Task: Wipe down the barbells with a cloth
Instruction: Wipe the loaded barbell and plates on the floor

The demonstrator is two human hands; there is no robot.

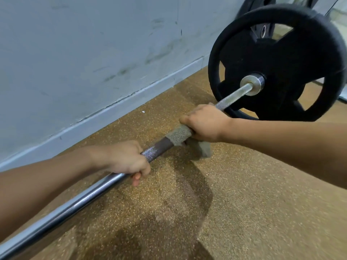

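Observation:
A steel barbell (75,201) runs from the lower left up to a black weight plate (281,59) at the upper right. My left hand (125,158) grips the bar near the middle of the frame, fingers curled round it. My right hand (204,122) grips a grey-green cloth (178,136) wrapped round the bar, further along toward the plate. A loose end of the cloth hangs below the bar. Between my hands a short stretch of knurled bar shows.
The bar sits over a speckled tan rubber floor (244,203). A scuffed pale grey wall (84,53) with a skirting board runs behind it. More black plates on a rack (259,8) stand at the top right.

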